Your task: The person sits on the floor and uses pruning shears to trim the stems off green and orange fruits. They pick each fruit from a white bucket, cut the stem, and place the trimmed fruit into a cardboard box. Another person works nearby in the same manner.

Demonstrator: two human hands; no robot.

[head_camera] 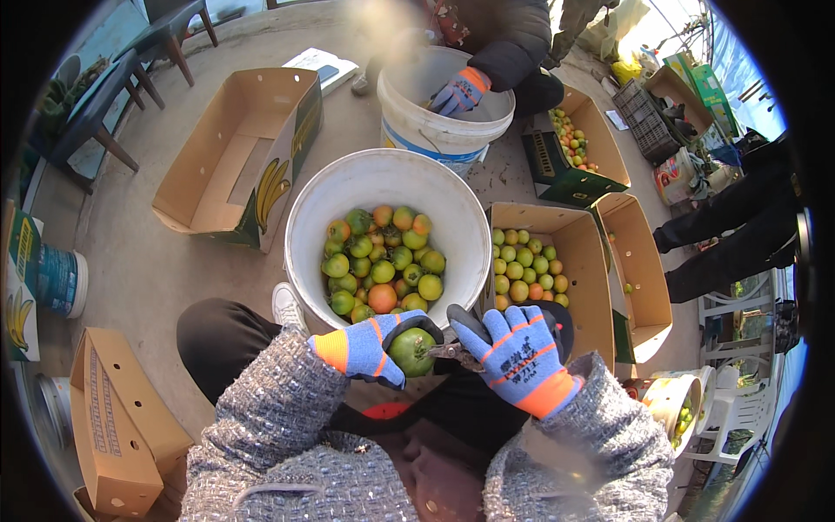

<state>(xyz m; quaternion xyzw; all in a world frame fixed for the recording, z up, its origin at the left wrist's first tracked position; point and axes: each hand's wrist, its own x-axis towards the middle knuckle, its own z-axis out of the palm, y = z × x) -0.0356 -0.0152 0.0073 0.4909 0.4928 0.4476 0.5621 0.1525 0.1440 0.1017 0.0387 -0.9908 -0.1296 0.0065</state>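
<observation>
My left hand [368,349], in a blue and orange work glove, holds a green tomato [411,352] with its stem side turned to the right. In my right hand [515,355], gloved alike, is a pair of small metal snips [460,353], with the tips at the tomato's stem. Just beyond my hands stands a large white plastic bucket [303,215], partly filled with green and orange tomatoes [381,264]. To its right, a cardboard box [587,254] holds rows of green and orange tomatoes [525,264]. The snips' handles are mostly hidden by my right glove.
Across from me, a person's gloved hand [462,91] reaches into another white bucket [450,140]. An empty banana box [222,150] lies at upper left. More boxes [580,137] [636,274] stand at right, near a standing person's legs [717,215]. Folded cardboard [117,424] lies at lower left.
</observation>
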